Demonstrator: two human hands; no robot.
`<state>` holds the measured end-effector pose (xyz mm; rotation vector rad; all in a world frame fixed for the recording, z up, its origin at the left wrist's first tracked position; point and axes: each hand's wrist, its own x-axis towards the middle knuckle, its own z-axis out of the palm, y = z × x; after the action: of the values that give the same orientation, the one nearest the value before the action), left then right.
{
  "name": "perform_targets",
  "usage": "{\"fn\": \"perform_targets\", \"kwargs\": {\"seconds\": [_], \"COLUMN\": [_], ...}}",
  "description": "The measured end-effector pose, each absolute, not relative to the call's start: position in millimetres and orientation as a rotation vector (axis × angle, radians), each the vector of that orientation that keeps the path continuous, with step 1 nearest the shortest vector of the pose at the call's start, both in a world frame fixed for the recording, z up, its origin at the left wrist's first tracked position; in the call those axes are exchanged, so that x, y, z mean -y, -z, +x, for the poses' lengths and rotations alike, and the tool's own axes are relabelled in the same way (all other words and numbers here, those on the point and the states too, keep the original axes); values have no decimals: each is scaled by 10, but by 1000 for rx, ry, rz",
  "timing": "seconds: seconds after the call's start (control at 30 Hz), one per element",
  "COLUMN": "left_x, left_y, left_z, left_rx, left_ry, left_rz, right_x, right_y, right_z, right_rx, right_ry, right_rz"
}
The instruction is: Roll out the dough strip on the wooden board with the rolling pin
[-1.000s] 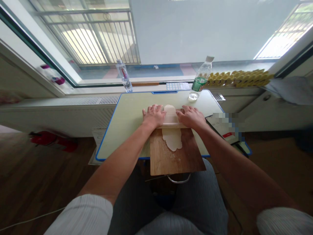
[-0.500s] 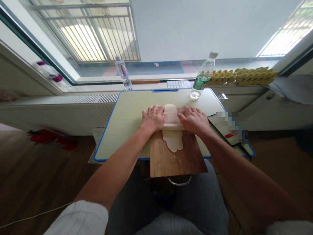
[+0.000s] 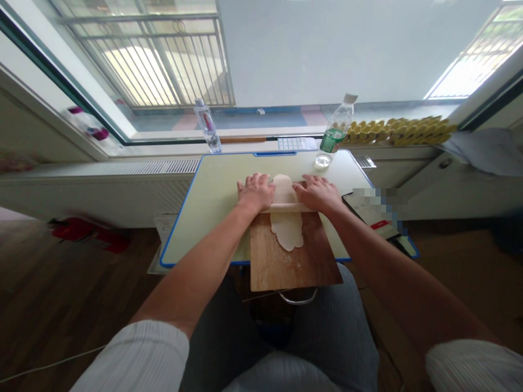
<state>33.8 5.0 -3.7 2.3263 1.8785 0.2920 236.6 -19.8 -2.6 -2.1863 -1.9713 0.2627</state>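
A thin wooden rolling pin (image 3: pixel 288 208) lies crosswise over a long, flat sheet of pale dough (image 3: pixel 287 231). My left hand (image 3: pixel 256 190) presses on the pin's left end, its fingers stretched forward and apart. On the right end rests my right hand (image 3: pixel 317 193), also with fingers extended and the pin beneath the palm. Both thumbs point inward near the dough's far half. Under the dough is a wooden cutting board (image 3: pixel 269 267) with a metal handle (image 3: pixel 300 299) at its near edge. The pin's ends are hidden by my hands.
The board overhangs the near edge of a blue-rimmed table (image 3: pixel 212 201). A green-labelled bottle (image 3: pixel 333 139) stands at the table's back right, a clear bottle (image 3: pixel 208 128) at the back left. A dark-edged flat item (image 3: pixel 371 215) lies right; a fire extinguisher (image 3: pixel 87 234) is on the floor.
The rolling pin and both hands have shifted slightly in the view, with the pin still across the dough. The view itself has moved a little. My grip looks the same.
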Motion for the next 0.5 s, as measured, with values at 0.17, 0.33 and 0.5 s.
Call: {"fn": "perform_targets", "kwargs": {"seconds": [0.17, 0.33, 0.5], "left_x": [121, 449, 666], "left_y": [45, 19, 10], "left_z": [314, 284, 275], "left_rx": [-1817, -1800, -1821], "left_ry": [-210, -181, -179], "left_rz": [2334, 2306, 2343], "right_x": [469, 824, 1013], "right_y": [-16, 18, 47], "right_z": [2330, 2285, 2257], "right_rx": [1987, 2032, 2073], "right_ry": [-264, -134, -53], "right_rz": [-2242, -2225, -2221]}}
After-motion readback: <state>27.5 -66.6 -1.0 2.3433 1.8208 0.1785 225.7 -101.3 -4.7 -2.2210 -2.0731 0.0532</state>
